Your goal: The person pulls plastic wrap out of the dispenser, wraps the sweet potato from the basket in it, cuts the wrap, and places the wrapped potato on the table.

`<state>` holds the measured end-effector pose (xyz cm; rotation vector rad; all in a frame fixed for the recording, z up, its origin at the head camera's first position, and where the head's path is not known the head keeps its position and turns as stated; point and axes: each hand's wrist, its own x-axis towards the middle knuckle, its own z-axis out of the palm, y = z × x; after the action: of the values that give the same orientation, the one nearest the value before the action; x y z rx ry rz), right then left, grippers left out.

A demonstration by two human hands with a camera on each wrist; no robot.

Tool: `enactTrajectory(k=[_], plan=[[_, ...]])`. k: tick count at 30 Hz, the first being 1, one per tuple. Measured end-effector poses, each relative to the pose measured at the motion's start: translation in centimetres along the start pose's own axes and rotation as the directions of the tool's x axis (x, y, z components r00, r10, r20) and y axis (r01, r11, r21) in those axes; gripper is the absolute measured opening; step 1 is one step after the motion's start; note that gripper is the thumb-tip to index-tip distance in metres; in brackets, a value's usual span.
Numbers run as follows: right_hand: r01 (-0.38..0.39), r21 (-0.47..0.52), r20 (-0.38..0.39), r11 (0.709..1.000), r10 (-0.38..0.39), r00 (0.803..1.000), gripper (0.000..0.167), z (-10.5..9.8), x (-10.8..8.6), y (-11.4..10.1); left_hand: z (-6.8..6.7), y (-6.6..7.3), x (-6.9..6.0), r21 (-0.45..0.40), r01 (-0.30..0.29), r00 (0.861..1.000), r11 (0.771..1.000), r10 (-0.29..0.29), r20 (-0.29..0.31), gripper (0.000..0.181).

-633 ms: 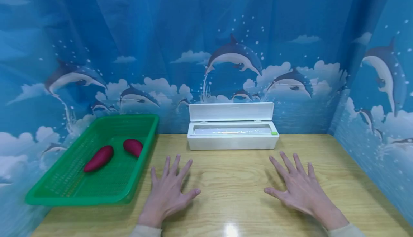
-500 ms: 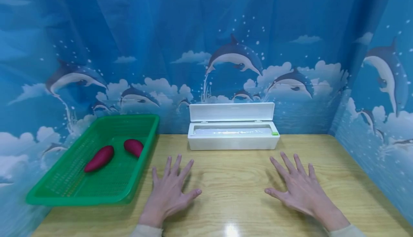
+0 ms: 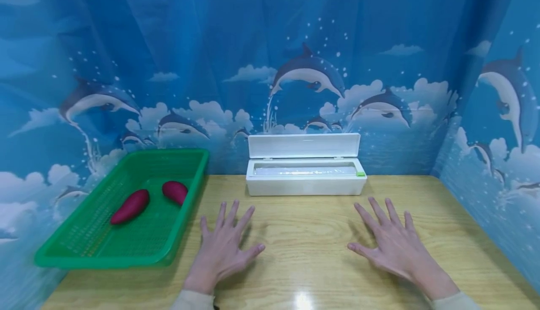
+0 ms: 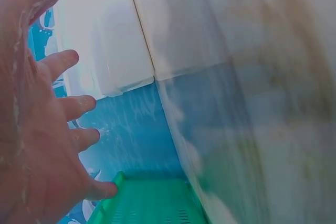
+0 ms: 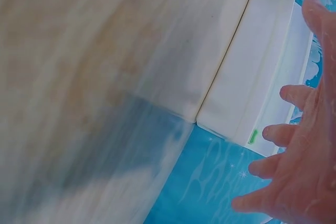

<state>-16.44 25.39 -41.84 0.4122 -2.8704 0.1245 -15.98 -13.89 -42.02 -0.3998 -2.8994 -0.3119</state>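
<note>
Palm down over the wooden table (image 3: 303, 244), my left hand (image 3: 223, 249) has its fingers spread and holds nothing. The right hand (image 3: 394, 249) is spread the same way, with nothing in it. Behind both, a white box (image 3: 305, 186) stands with its lid raised; a clear, shiny roll (image 3: 303, 171) lies inside. Left of the left hand is a green basket (image 3: 107, 262) holding two dark red, tapered objects, one on the left (image 3: 131, 206) and one on the right (image 3: 174, 192). The left wrist view shows the left hand (image 4: 47, 114) and the right wrist view the right hand (image 5: 304, 166), each with fingers apart.
A blue curtain (image 3: 228, 28) printed with dolphins and clouds hangs behind the table and along its right side. A small green piece (image 3: 360, 174) sits at the box's right end. Bare wood lies between the hands.
Both hands have shifted very slightly to the right in the head view, along with a small shift of the whole scene. Nothing has been taken hold of or let go.
</note>
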Motion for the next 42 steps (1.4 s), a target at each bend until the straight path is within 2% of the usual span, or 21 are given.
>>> enactTrajectory(k=[4,8,10,13,16,19,23,27,34,39,42], plan=[[0.019,0.004,-0.027,1.0,-0.019,0.999,0.09,0.1,0.8,0.3,-0.1,0.2,0.9,-0.012,-0.02,1.0,1.0,0.02,-0.002,0.079],[0.084,0.033,-0.124,0.996,-0.079,0.989,0.079,0.1,2.7,0.6,-0.5,0.3,2.6,-0.038,-0.064,0.997,0.997,0.062,-0.045,0.072],[0.134,0.058,-0.204,0.989,-0.119,0.972,0.07,0.0,4.0,0.9,-0.8,0.2,3.8,-0.059,-0.097,0.991,0.994,0.09,-0.099,0.066],[0.209,0.074,-0.316,0.975,-0.176,0.932,0.057,-0.2,6.3,1.6,-1.2,0.0,5.8,-0.099,-0.127,0.98,0.987,0.109,-0.165,0.061],[0.236,0.086,-0.362,0.968,-0.191,0.913,0.049,-0.6,8.6,2.4,-1.5,-0.4,8.0,-0.139,-0.139,0.976,0.981,0.112,-0.186,0.057],[0.218,0.112,-0.334,0.97,-0.17,0.927,0.044,-0.9,10.8,3.2,-1.8,-0.8,10.2,-0.184,-0.13,0.983,0.974,0.103,-0.151,0.055],[0.186,0.153,-0.23,0.97,-0.148,0.962,0.043,-1.1,12.9,4.0,-2.1,-1.3,12.7,-0.228,-0.075,0.996,0.971,0.061,-0.068,0.054],[0.164,0.18,-0.128,0.97,-0.142,0.982,0.045,-1.1,14.3,4.4,-2.1,-1.8,14.6,-0.259,-0.015,1.0,0.966,0.014,-0.009,0.054],[0.141,0.197,-0.051,0.97,-0.133,0.99,0.041,-0.6,15.7,5.0,-1.4,-2.1,16.8,-0.313,0.064,0.995,0.948,-0.036,0.095,0.053],[0.144,0.199,-0.063,0.969,-0.134,0.989,0.021,-0.2,16.3,5.2,-1.1,-2.2,17.7,-0.297,0.066,0.995,0.952,-0.04,0.094,0.045],[0.125,0.224,-0.087,0.967,-0.107,0.99,0.016,0.0,16.4,5.3,-1.1,-2.3,18.2,-0.302,0.083,0.993,0.95,-0.055,0.102,0.043]])
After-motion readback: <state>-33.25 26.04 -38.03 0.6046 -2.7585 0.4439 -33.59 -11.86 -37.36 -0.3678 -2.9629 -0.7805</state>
